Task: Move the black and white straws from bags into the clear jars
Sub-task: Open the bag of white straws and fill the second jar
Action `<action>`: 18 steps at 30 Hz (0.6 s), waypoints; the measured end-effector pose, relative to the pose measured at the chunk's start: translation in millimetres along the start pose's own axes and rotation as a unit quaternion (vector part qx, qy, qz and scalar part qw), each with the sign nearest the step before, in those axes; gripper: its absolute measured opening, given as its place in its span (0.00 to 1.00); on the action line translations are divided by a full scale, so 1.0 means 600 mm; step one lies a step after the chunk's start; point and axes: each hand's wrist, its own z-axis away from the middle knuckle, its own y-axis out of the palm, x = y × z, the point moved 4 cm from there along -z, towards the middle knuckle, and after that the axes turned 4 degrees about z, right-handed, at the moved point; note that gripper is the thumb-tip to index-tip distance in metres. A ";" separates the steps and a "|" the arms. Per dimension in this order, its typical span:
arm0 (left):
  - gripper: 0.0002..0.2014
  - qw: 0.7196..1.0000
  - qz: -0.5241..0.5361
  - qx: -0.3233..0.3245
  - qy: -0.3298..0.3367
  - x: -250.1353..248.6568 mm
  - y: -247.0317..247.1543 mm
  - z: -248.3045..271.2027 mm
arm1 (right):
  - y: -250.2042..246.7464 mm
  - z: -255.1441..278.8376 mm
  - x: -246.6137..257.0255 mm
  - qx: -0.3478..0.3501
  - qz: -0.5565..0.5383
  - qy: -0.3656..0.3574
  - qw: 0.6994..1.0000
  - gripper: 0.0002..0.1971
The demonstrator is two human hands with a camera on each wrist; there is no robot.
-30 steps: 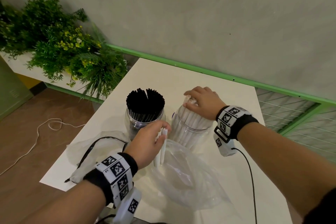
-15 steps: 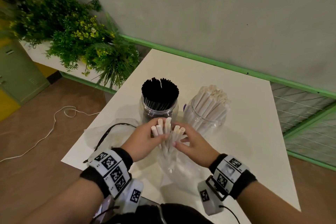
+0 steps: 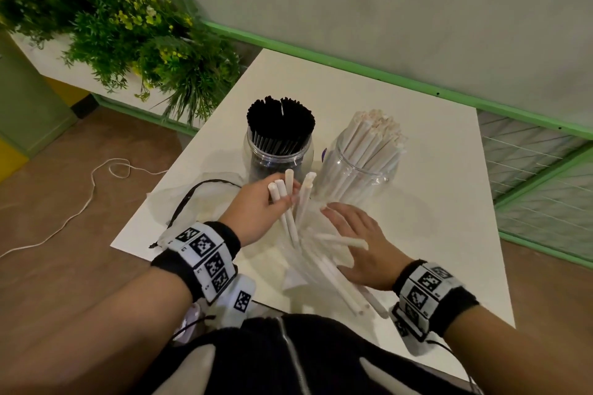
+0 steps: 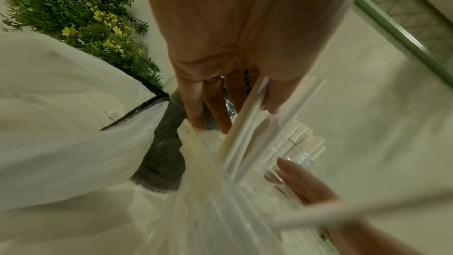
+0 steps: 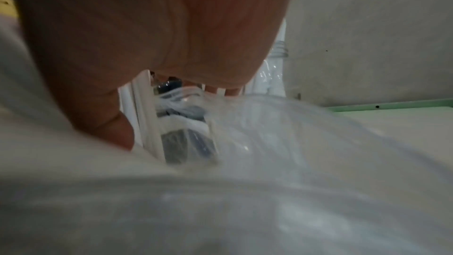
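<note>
The head view looks forward and steeply down from above onto the white table (image 3: 417, 144), taking in both forearms, two jars and the wall behind. The left wrist view sits close under the left hand (image 4: 235, 46), facing along its fingers toward the jars and the plant (image 4: 81, 16). The right wrist view lies low and very near the clear bag (image 5: 269, 162), blurred, facing the wall. All three views share the bag and the jars.

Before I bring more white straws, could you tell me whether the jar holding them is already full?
Not full: the white straws lean to one side of their jar, leaving clear space inside its near wall.
</note>
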 end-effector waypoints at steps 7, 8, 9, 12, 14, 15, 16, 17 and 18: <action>0.06 1.000 -0.010 0.001 0.002 0.000 0.004 0.002 | -0.017 0.024 -0.018 -0.091 0.070 0.046 0.992 0.41; 0.06 1.000 -0.011 0.001 0.001 0.000 0.005 0.002 | -0.026 0.028 -0.021 -0.115 0.051 0.046 0.991 0.32; 0.06 1.000 -0.012 -0.001 -0.001 0.000 0.005 0.001 | -0.036 0.033 -0.023 -0.133 0.017 0.037 0.990 0.22; 0.07 1.000 -0.010 -0.005 0.002 0.000 0.009 0.000 | -0.044 0.044 -0.021 -0.061 -0.052 0.056 0.995 0.19; 0.07 1.000 -0.011 -0.005 0.004 0.000 0.011 -0.001 | -0.031 0.047 -0.012 0.043 0.016 0.081 0.996 0.35; 0.07 1.000 -0.013 -0.005 0.005 -0.001 0.012 -0.001 | -0.020 0.048 -0.009 0.085 0.069 0.090 0.990 0.40; 0.06 1.000 -0.013 -0.005 0.005 0.000 0.013 -0.002 | -0.009 0.048 -0.006 0.122 0.116 0.101 0.981 0.43; 0.06 1.000 -0.012 -0.005 0.006 0.000 0.014 -0.003 | 0.002 0.046 -0.001 0.151 0.143 0.109 0.972 0.44; 0.06 1.000 -0.010 -0.005 0.006 0.000 0.015 -0.004 | 0.011 0.042 0.003 0.173 0.156 0.117 0.965 0.44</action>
